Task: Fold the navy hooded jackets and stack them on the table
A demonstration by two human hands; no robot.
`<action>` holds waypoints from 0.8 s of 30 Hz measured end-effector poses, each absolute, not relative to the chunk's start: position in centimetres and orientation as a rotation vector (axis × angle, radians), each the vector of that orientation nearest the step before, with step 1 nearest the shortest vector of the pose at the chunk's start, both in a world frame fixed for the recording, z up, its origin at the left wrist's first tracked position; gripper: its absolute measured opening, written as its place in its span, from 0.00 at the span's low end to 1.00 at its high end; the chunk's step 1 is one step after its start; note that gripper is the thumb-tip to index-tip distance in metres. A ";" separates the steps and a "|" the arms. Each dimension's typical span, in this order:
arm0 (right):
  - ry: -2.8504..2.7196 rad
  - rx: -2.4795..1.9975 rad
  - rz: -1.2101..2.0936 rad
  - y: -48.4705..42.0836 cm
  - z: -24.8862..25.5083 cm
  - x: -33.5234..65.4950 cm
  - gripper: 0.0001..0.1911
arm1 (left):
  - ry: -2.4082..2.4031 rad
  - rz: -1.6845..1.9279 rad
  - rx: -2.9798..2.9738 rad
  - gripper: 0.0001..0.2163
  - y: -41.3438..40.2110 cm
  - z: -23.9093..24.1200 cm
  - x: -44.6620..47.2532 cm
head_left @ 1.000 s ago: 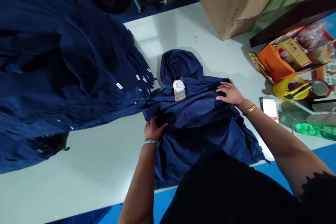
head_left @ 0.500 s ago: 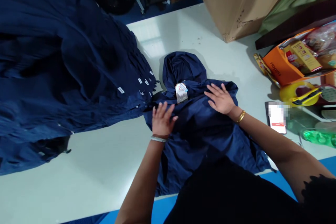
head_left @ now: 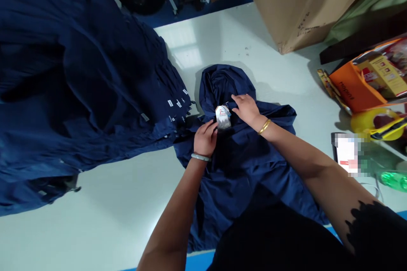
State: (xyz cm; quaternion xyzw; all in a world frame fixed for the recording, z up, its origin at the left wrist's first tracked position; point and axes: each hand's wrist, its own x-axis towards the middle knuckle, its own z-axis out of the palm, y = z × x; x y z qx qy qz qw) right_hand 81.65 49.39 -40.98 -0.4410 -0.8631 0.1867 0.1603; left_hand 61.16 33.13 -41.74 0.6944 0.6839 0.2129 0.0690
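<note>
A dark navy hooded jacket point(head_left: 241, 152) lies spread on the table in front of me, its hood point(head_left: 222, 78) pointing away. At the neck rests a printed hang tag point(head_left: 223, 119), grey-white with a red mark and a small blue piece at its top. My left hand point(head_left: 206, 137) lies on the fabric, fingers bent and loosely apart, fingertips at the tag's lower left edge. Beside the tag's upper right, my right hand point(head_left: 246, 108) rests on the collar area with thumb and forefinger apart. The lower part of the jacket is hidden by my body.
A big pile of navy garments point(head_left: 95, 84) with small white labels covers the left side of the table point(head_left: 121, 203). Back right stands a cardboard box point(head_left: 286, 8). Farther right are an orange bag point(head_left: 346, 89), a yellow tape roll point(head_left: 362, 123), a phone point(head_left: 346, 152) and a green bottle point(head_left: 394, 181).
Both hands have moved inward from flat on the jacket's chest and shoulder to either side of the hang tag. The view has shifted slightly left.
</note>
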 end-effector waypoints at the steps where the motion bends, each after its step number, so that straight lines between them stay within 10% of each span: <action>1: -2.482 -1.297 0.554 49.5 -41.1 80.9 0.28 | 2.084 0.683 2.057 0.19 34.3 -41.6 61.4; 6: -2.474 -1.132 0.579 47.5 -42.1 81.9 0.16 | 2.115 0.722 1.932 0.25 38.4 -41.9 62.2; 24: -2.521 -0.914 0.544 44.0 -47.1 86.6 0.20 | 1.935 0.767 1.833 0.15 34.5 -45.9 64.1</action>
